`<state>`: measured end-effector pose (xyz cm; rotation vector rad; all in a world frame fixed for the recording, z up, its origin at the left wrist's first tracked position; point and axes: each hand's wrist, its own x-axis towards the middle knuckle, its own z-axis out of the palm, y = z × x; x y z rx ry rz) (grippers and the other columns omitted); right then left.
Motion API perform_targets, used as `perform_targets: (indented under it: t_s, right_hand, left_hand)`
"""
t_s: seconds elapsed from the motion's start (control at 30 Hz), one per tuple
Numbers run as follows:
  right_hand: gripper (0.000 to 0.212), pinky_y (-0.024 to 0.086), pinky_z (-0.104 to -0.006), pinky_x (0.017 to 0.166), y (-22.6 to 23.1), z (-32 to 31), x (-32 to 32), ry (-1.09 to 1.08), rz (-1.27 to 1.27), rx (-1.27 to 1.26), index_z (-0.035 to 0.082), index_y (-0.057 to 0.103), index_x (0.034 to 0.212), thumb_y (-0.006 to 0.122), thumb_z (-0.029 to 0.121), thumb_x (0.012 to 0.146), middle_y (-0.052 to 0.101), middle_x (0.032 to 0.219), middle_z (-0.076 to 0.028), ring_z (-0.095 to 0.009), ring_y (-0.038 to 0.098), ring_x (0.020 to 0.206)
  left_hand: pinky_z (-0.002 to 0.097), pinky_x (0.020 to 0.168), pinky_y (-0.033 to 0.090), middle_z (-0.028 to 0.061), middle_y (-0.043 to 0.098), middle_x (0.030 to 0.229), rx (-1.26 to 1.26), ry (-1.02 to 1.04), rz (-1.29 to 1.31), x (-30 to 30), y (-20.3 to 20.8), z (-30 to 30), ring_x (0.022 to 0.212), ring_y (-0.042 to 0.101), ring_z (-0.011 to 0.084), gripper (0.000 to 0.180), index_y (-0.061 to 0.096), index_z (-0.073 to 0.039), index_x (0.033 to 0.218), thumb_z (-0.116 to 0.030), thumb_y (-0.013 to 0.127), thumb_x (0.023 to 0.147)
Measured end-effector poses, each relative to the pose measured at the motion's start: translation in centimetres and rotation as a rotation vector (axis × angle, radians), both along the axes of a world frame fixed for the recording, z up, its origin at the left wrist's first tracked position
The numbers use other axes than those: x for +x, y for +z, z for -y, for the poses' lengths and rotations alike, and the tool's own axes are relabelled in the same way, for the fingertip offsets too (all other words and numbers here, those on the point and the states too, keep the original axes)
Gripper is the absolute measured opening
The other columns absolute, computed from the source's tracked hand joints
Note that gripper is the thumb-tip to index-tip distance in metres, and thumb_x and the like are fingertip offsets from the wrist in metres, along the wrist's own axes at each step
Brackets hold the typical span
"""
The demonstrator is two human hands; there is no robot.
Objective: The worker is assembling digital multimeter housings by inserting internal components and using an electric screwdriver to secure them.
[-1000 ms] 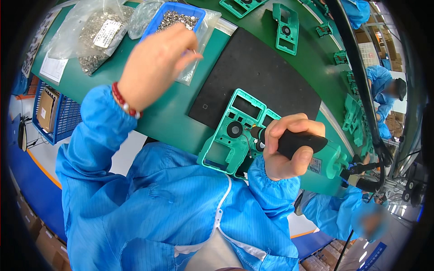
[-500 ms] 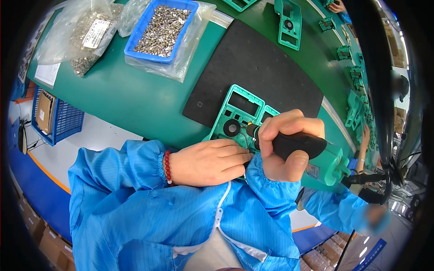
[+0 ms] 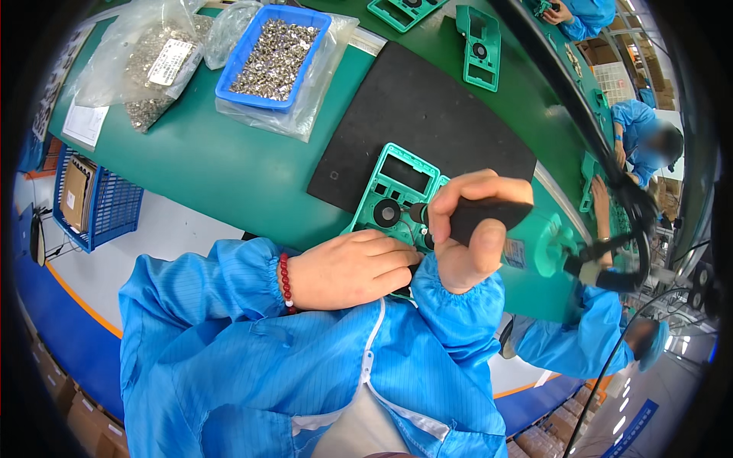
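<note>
On the near edge of a black mat [image 3: 427, 114] lies a teal plastic housing [image 3: 405, 156] with a rectangular opening and a round black part. My left hand [image 3: 347, 267], with a red bead bracelet at its wrist, rests over the housing's near part, its fingers side by side holding it down. Its thumb is hidden. My right hand [image 3: 477, 221] is wrapped round the black grip of a power screwdriver [image 3: 546, 244] with a green rear body. The driver's dark nose points left, down to the housing beside the round part; its tip is not clear.
A blue tray [image 3: 221, 84] of small metal parts stands at the back left, beside a clear bag [image 3: 156, 76] of similar parts. Another teal housing [image 3: 479, 49] lies beyond the mat. Left of the table is a blue basket [image 3: 114, 206]. Co-workers in blue [image 3: 649, 141] are at the right.
My right hand and the screwdriver have shifted slightly left and up in the picture. The left hand stays on the housing. The view has turned a little, showing more of the co-workers at right.
</note>
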<state>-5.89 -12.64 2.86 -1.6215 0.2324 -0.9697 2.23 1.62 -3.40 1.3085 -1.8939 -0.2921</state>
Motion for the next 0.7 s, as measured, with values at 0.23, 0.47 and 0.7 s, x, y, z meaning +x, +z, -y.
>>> perform_targets:
  t_s: [0.23, 0.47, 0.7]
  right_hand:
    - [0.064, 0.037, -0.0259, 0.043, 2.7, -0.7, -2.1, 0.216, 0.272, 0.050, -0.002, 0.050, 0.111, 0.063, 0.058, 0.095, 0.058, 0.088, -0.017, -0.013, 0.047, 0.047]
    - [0.067, 0.049, -0.0276, 0.049, 3.2, -1.3, -2.7, 0.385, 0.376, 0.035, -0.005, 0.048, 0.110, 0.073, 0.054, 0.089, 0.061, 0.088, -0.020, -0.013, 0.052, 0.051]
    - [0.066, 0.050, -0.0268, 0.050, 3.2, -1.6, -2.6, 0.408, 0.357, 0.024, -0.005, 0.048, 0.109, 0.072, 0.053, 0.090, 0.061, 0.087, -0.019, -0.013, 0.053, 0.052]
  left_hand:
    - [0.0388, 0.089, 0.048, 0.0092, 0.064, 0.113, 0.012, 0.125, -0.137, 0.6, 1.4, 0.3, 0.103, 0.062, 0.0255, 0.019, 0.059, -0.006, 0.097, -0.016, 0.068, 0.084]
    - [0.0374, 0.079, 0.043, 0.0054, 0.058, 0.089, 0.082, 0.336, -0.246, 1.3, 2.0, 0.6, 0.088, 0.060, 0.0248, 0.024, 0.057, -0.008, 0.093, -0.015, 0.076, 0.081]
    - [0.0351, 0.079, 0.043, 0.0033, 0.059, 0.089, 0.109, 0.329, -0.286, 1.0, 2.5, 0.1, 0.086, 0.060, 0.0232, 0.028, 0.059, -0.010, 0.094, -0.008, 0.079, 0.075]
